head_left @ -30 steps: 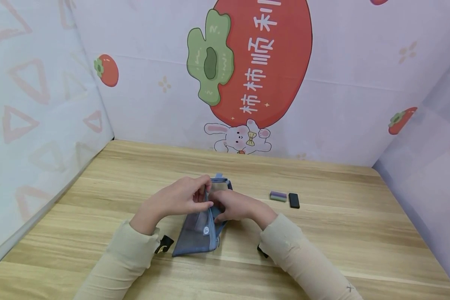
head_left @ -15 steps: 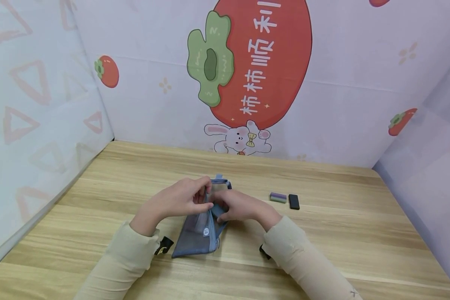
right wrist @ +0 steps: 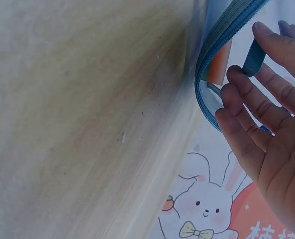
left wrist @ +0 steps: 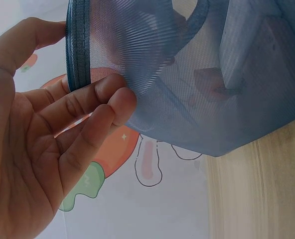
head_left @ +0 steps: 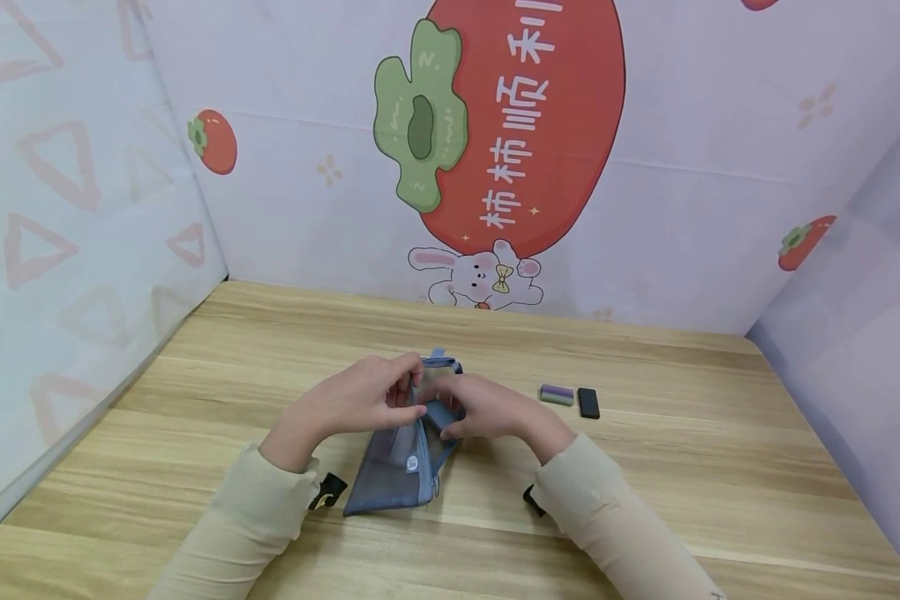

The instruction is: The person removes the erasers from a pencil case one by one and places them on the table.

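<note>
A blue mesh zip pouch [head_left: 390, 471] stands on the wooden table with its mouth spread apart. My left hand [head_left: 360, 396] pinches one zipper edge of it; in the left wrist view the thumb and fingers [left wrist: 120, 107] lie on either side of the zipper tape [left wrist: 78, 45]. At the mouth, my right hand [head_left: 487, 408] has a small blue block [head_left: 441, 415] between thumb and fingers. The right wrist view shows that dark blue piece [right wrist: 254, 59] spanning thumb to index finger. Through the mesh, a pale boxy item [left wrist: 247, 50] shows inside, and an orange-and-green piece [right wrist: 218, 62] shows near the zipper.
Right of the pouch lie a purple-and-green striped block [head_left: 557, 394] and a black rectangular block [head_left: 588, 403]. Small black pieces show by the left cuff [head_left: 328, 492] and the right cuff [head_left: 570, 467]. A printed sheet [head_left: 667, 233] walls the table's back.
My right hand has shifted slightly up and right at the pouch mouth, its thumb drawing right; more of the blue block shows. My left hand has stayed on the zipper edge.
</note>
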`<state>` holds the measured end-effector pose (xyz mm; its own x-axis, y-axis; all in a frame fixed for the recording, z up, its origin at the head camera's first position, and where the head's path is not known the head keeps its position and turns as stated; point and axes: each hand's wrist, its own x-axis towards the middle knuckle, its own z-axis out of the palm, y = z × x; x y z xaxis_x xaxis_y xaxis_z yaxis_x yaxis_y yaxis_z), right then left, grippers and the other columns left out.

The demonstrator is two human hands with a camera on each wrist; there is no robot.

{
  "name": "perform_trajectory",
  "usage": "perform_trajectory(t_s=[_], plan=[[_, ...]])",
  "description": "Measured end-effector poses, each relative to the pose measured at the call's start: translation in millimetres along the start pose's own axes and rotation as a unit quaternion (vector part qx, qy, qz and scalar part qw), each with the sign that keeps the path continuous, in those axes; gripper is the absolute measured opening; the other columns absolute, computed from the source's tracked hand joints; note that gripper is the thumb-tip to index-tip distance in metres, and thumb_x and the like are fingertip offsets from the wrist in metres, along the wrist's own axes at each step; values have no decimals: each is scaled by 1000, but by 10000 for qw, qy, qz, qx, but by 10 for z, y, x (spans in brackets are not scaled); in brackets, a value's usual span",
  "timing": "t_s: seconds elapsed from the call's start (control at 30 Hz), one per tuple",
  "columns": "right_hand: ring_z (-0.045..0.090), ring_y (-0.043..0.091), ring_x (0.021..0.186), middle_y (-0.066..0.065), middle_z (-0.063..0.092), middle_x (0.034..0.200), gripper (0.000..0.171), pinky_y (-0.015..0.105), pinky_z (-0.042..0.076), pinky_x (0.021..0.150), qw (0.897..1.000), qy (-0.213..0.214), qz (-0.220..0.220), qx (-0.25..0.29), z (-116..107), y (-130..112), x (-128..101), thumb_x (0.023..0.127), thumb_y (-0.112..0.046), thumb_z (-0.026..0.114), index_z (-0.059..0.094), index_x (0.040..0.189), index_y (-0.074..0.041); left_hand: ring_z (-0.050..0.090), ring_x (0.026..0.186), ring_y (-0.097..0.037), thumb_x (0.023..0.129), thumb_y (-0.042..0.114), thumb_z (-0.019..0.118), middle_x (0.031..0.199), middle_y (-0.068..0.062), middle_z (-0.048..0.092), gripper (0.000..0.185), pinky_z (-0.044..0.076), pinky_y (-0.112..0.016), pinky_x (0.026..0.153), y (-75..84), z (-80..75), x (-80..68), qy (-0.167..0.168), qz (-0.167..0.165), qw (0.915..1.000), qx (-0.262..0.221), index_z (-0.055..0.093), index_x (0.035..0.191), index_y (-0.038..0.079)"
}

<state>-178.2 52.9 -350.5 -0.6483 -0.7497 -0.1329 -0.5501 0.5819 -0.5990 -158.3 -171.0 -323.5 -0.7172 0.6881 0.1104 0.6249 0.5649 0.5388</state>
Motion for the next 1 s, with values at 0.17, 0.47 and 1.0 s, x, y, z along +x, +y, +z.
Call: perform_trajectory(t_s=[0.17,0.47,1.0], plan=[[54,16,98,-1,62,119,51,32,50,88,10000,47,-47,33,-23,-8,-40,86,-10,76,60,133,-15,51,62,-4,89,25,70,71,9,55,25,46,-22,60,1,2,4,-17,-6,10000,-5,54,101,11],[55,19,97,-1,62,116,52,42,52,90,9991,118,41,417,-80,-6,-108,85,-5,76,60,133,-16,50,62,-4,89,25,71,71,9,54,25,45,-22,59,-11,15,15,-12,27,10000,20,54,101,11],[57,18,96,2,64,108,42,40,51,88,9992,344,219,44,-125,113,-224,85,-11,77,60,124,-8,50,62,-3,89,25,70,70,9,54,24,45,-21,59,6,28,26,-5,68,9999,80,52,100,13]])
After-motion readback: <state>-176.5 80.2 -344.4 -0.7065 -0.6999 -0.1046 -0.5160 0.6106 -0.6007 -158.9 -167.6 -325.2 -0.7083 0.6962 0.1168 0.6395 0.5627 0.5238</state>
